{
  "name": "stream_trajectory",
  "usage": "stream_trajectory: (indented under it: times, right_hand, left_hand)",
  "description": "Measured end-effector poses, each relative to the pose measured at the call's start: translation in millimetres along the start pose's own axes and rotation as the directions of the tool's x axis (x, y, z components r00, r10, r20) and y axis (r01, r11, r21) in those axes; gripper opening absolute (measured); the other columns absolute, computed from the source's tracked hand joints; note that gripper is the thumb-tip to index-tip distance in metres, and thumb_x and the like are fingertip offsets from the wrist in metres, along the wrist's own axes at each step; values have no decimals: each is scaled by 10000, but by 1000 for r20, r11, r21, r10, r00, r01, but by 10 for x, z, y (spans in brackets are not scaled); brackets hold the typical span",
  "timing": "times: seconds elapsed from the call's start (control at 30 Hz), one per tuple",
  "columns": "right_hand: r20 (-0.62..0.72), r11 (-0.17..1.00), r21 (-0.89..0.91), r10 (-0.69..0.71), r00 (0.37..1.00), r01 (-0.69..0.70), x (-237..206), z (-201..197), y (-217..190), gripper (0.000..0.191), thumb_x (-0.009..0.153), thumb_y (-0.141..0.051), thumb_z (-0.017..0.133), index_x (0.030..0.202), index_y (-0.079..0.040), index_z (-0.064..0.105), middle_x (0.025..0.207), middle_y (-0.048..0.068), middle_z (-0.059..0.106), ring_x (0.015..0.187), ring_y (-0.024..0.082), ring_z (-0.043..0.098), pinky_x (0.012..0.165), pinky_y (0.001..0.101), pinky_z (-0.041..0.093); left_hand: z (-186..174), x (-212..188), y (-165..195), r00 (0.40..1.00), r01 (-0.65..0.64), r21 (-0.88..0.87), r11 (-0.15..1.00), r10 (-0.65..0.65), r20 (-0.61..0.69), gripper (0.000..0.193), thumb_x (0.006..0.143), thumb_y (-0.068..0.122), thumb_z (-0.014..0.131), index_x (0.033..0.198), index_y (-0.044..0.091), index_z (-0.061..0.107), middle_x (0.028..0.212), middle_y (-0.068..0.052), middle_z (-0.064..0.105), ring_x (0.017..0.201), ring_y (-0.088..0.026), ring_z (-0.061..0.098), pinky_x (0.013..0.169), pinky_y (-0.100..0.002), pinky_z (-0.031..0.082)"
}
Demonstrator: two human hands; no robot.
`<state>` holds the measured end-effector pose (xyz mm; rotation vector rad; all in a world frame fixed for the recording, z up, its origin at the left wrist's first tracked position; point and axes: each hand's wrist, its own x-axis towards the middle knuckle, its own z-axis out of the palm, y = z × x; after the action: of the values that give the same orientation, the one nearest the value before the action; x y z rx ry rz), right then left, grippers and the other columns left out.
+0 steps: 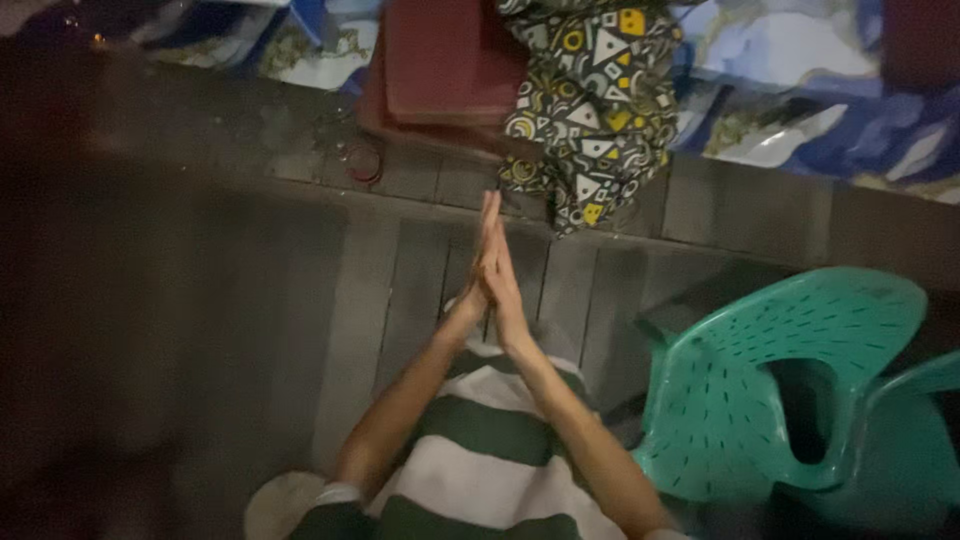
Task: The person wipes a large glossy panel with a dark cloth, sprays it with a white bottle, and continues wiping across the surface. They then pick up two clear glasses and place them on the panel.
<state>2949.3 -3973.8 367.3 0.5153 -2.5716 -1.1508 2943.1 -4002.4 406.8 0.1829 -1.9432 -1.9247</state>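
Item 1: left hand [483, 262] & right hand [506, 282]. Palms pressed flat together, fingers straight, closed up side by side, tips pointing to approx. 12 o'clock. Nothing between the palms that can be seen. Both forearms run down toward 6 o'clock, left arm angling to 7, right arm to 5.

Item 2: patterned cloth [592, 105]. Black/white/yellow w/ triangles & circles. Nearest thing to the fingertips, just beyond them at 1 o'clock, hanging over the step edge. Not touched by either hand.

Item 3: dark red cushion [450, 65]. At 12 o'clock from the hands, flat, stacked on another red layer; the patterned cloth lies against its right side.

Item 4: blue/white sheet [800, 70]. Spread along the top from 1 to 2 o'clock, behind the patterned cloth.

Item 5: green plastic chair [760, 390]. At 4 o'clock from the hands, slotted back & seat, near the right forearm (a second green chair part sits just behind it at the frame edge).

Item 6: striped shirt [480, 470]. Green & white bands, at 6 o'clock below the hands, between the two forearms.

Item 7: plank floor [300, 300]. Dark grey boards under everything; left part, 9 o'clock, too dark & blurred to read.

Item 8: small round ring-like thing [363, 162] on the boards at 11 o'clock, well apart from the hands; kind cannot be told.
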Motion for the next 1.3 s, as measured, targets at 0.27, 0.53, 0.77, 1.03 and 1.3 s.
stream_trajectory:
  times: [0.27, 0.53, 0.77, 1.03, 1.3]
  right_hand:
    - [-110, -491, 871, -191, 975, 3, 430, 935, 107, 648, 1126, -510, 241, 1658, -143, 281, 1774, 134, 118, 1652, 333, 58, 1329, 499, 74]
    - [-303, -363, 887, 8, 953, 285, 1725, 1213, -19, 389, 1070, -322, 512, 1257, 2, 617, 1310, 190, 639, 1279, 367, 581, 1092, 448, 445]
    - [-174, -464, 871, 20, 984, 164, 2450, 1167, -78, 279, 992, -168, 688, 828, 48, 621, 623, 129, 532, 557, 191, 463, 528, 354, 419]
    - [-203, -604, 787, -58, 977, 128, 2664, 1255, -144, 217, 1017, -126, 647, 864, 25, 617, 665, 92, 544, 583, 120, 489, 570, 280, 442]
    - [-37, -530, 832, 244, 969, 165, 2633, 1469, 35, 111, 935, -81, 738, 934, 30, 727, 763, 88, 691, 643, 104, 601, 592, 263, 483]
  left_hand:
    - [80, 347, -360, 762, 595, -490, 637, -641, 93, 841, 999, 685, 231, 1636, 137, 243, 1717, -125, 229, 1565, -321, 223, 1227, -489, 201]
    - [-214, 1159, -763, 833, 545, -204, 813, -553, 23, 632, 1069, 540, 405, 1409, 42, 596, 1299, -115, 659, 1159, -188, 625, 952, -329, 506]
    - [-484, 1855, -670, 893, 428, 82, 900, -407, -194, 382, 991, 372, 681, 1088, 23, 803, 733, -1, 654, 650, -69, 538, 551, -244, 416]
    - [-516, 2126, -923, 853, 481, -11, 877, -471, -224, 318, 956, 287, 751, 995, -23, 808, 822, -61, 767, 712, -104, 684, 628, -279, 550]
    - [-330, 2335, -1193, 758, 645, -366, 671, -624, 191, 335, 1002, 301, 614, 1065, 5, 759, 890, -74, 783, 774, -148, 751, 698, -305, 620]
